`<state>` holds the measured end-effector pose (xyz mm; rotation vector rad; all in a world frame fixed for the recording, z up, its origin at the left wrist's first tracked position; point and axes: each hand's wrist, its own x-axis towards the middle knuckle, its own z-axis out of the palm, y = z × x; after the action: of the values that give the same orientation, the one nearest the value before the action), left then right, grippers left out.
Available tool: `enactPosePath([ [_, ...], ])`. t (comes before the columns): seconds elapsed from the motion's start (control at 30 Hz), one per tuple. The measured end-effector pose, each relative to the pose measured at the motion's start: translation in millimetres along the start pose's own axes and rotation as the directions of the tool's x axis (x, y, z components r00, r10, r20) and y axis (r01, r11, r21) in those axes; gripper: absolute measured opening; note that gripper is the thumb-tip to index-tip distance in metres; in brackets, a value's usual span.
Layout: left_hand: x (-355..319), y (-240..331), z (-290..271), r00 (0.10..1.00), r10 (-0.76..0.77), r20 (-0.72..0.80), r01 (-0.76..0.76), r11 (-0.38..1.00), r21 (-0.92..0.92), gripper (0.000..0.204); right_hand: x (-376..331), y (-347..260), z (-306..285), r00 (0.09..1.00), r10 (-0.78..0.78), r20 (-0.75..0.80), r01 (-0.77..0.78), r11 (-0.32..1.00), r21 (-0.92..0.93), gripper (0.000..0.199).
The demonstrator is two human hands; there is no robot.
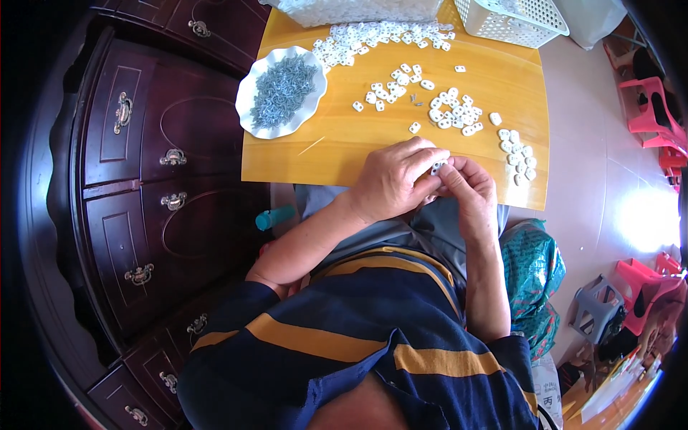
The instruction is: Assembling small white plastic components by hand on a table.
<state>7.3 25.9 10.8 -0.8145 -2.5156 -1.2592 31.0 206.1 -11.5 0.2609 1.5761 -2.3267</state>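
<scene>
Over the table's near edge, my left hand (395, 178) and my right hand (470, 192) meet with fingers pinched together. Between their fingertips is a small white plastic piece with dark holes (436, 167); fingers cover part of it. Just beyond lie loose white two-hole pieces (415, 127), with a cluster of similar ones (456, 113) behind. Rounded white pieces (517, 156) form a group to the right of my right hand. A few tiny metal bits (416, 99) rest among the scattered pieces. At left, a scalloped white dish (247, 107) holds a heap of small metal parts (283, 89).
The wooden table (315, 161) carries a pile of white pieces (351, 43), a clear bag (358, 11) and a white perforated basket (512, 25) at the back. A dark wooden cabinet (136, 158) stands left. A green bag (530, 279) and pink stools (648, 107) are at right.
</scene>
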Motion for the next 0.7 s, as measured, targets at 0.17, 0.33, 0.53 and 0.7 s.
enactPosePath([
  [0.17, -0.3, 0.6, -1.1, 1.0, -0.011, 0.013, 0.011, 1.0, 0.002, 0.032, 0.4, 2.8, -2.5, 0.999, 0.027, 0.029, -0.027, 1.0, 0.016, 0.023],
  [0.33, 0.4, -0.3, -3.5, 0.999, -0.009, 0.051, 0.009, 1.0, -0.005, 0.033, 0.2, 1.6, 0.2, 0.999, 0.036, 0.023, -0.037, 0.999, 0.019, 0.027],
  [0.53, 0.7, -2.0, -5.7, 0.997, 0.005, 0.08, -0.005, 1.0, 0.001, 0.033, 0.6, 3.4, -0.9, 0.999, 0.033, 0.013, -0.033, 0.999, 0.027, 0.028],
  [0.7, 0.9, -2.7, -6.6, 0.996, 0.008, 0.092, -0.009, 1.0, 0.005, 0.032, 0.0, 4.7, -2.3, 0.999, 0.039, 0.002, -0.039, 0.999, 0.017, 0.026],
])
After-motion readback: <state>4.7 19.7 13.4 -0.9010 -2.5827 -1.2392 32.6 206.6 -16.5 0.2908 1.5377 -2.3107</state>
